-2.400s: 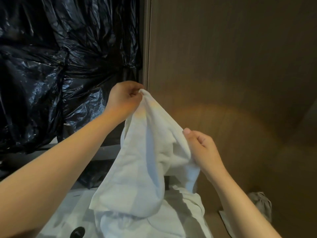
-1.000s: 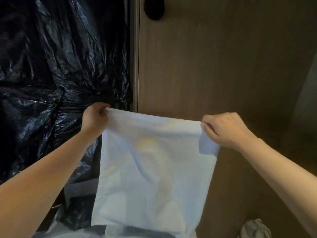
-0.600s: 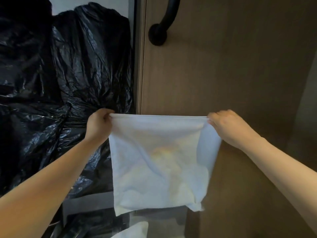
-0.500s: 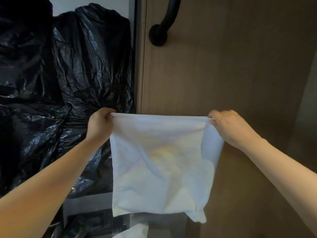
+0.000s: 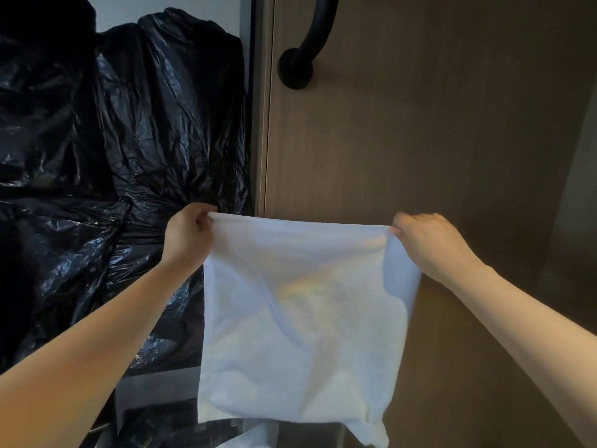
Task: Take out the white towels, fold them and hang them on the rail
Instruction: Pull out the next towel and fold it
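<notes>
**Towel out and spread; fold not begun**

Left hand (image 5: 187, 236) pinches the towel (image 5: 300, 318) by its top left corner, fingers curled round the edge. Right hand (image 5: 429, 247) pinches the top right corner the same way. Both arms reach forward, hands level and well apart, with the top edge taut between them.

The towel hangs in the air, flat, apparently one layer, lower right corner drooping, in front of a wood panel (image 5: 420, 124).

Status (judged): one towel is out and opened. Folding and hanging remain. The black rail (image 5: 315, 37) above, only partly in view, shows nothing on it. More white cloth (image 5: 255, 439) below suggests further towels. Black bags (image 5: 113, 140) at left.
</notes>
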### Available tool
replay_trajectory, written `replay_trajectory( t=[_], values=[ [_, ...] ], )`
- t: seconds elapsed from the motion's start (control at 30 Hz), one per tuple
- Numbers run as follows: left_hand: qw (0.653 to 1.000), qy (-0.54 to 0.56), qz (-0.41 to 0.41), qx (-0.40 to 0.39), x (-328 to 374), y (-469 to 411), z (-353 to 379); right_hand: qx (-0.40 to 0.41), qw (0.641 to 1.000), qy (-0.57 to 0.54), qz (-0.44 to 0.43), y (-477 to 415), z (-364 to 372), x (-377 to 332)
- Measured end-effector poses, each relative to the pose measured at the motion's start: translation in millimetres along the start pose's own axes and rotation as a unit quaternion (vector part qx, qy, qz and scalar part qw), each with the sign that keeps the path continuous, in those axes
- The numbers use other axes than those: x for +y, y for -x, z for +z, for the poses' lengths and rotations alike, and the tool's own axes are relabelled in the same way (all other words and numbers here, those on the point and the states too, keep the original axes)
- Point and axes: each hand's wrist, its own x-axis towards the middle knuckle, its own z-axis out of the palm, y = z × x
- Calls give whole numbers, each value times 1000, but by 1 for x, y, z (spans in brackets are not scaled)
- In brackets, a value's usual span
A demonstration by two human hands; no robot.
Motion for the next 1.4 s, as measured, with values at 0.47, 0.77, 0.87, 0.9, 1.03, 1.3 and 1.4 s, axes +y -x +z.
replay_trajectory(
  t=[0.47, 0.77, 0.87, 0.9, 1.03, 1.3, 1.4],
  values=[
    [1000, 16, 7, -9, 1, 9, -1, -32, 999, -12, 18, 1, 5, 3],
    [1000, 21, -6, -17, 6, 15, 1, -72, 996, 25, 47, 10, 8, 8],
    [999, 23, -15, -17, 13, 17, 1, -101, 993, 8, 55, 15, 10, 11],
    [999, 30, -18, -17, 17, 19, 1, -112, 992, -8, 62, 17, 11, 12],
    [992, 104, -19, -63, 37, 35, 8, -143, 978, -115, 100, 28, 12, 3],
    [973, 158, -32, -164, 64, 94, 31, -139, 940, -307, 49, 53, 14, -73],
    [968, 176, -38, -175, 68, 121, 28, -72, 924, -374, 38, 70, 20, -100]
  ],
)
